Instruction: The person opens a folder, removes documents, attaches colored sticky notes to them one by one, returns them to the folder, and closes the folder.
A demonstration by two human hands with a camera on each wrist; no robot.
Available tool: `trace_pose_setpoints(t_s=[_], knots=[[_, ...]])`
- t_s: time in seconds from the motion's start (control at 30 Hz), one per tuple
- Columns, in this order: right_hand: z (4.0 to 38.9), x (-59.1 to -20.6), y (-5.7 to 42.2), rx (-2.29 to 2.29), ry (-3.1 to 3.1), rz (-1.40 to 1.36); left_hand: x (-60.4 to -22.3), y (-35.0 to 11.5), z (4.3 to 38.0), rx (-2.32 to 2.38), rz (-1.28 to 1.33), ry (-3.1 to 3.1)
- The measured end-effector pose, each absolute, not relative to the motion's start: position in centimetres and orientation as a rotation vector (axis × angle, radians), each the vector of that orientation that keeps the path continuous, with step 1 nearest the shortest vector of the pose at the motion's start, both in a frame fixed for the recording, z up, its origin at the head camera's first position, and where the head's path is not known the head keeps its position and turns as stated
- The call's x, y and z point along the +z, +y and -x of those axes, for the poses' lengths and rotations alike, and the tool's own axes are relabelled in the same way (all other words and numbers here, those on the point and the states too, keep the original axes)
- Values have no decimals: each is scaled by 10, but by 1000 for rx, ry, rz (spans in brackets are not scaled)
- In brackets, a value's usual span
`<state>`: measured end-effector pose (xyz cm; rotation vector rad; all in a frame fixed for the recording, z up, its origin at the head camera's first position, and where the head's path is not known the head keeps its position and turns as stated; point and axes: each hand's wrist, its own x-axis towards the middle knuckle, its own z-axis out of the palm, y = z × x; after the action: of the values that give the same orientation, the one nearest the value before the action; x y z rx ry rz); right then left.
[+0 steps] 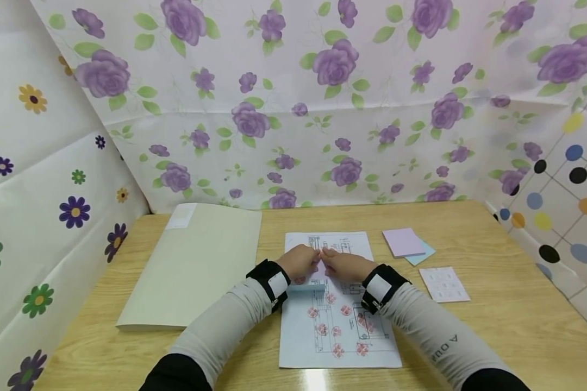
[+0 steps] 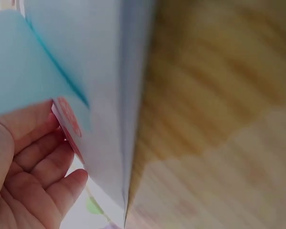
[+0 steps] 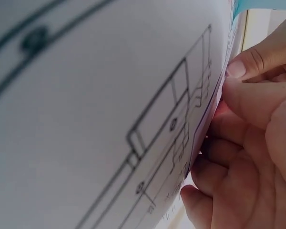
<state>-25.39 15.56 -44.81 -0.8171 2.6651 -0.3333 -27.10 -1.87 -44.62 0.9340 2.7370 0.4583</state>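
A printed sheet (image 1: 339,326) with line drawings and red stamp marks lies on the table. At its upper half my left hand (image 1: 300,262) and right hand (image 1: 348,265) meet, fingertips close together. Between them is a lilac sticky note (image 1: 318,274), pinched at its edge against the paper by both hands and largely covered. Nearer me, a light blue sticky note (image 1: 307,288) sticks up from the sheet. In the left wrist view the blue note (image 2: 28,67) joins the paper along one edge and hides my left thumb. The right wrist view shows curled right fingers (image 3: 214,176) beside the sheet.
Left of the sheet lies a large cream folder (image 1: 195,266) with a white label. On the right, a lilac pad (image 1: 402,242) overlaps a blue pad (image 1: 423,254), and a white printed square (image 1: 444,284) sits below them. Floral cloth (image 1: 293,108) hangs behind the table.
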Motion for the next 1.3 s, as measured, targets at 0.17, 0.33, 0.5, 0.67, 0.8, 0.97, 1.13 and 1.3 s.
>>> trace_pose_setpoints(t_s=[0.17, 0.33, 0.5, 0.67, 0.8, 0.97, 1.13, 1.3], knots=[[253, -447, 156, -310, 2663, 770, -449, -17, 272, 484, -878, 2739], [251, -444, 158, -261, 2687, 736, -450, -17, 273, 434, -877, 2775], [250, -442, 165, -239, 2696, 722, -446, -18, 270, 353, -837, 2806], [249, -445, 172, -267, 2678, 659, -445, -23, 266, 409, -766, 2790], [247, -446, 177, -266, 2666, 631, -450, -26, 266, 468, -738, 2761], [245, -444, 180, -242, 2669, 656, -453, -27, 267, 489, -713, 2732], [244, -443, 181, -237, 2676, 648, -451, -28, 266, 511, -732, 2730], [245, -443, 180, -223, 2682, 611, -449, -28, 266, 509, -772, 2736]])
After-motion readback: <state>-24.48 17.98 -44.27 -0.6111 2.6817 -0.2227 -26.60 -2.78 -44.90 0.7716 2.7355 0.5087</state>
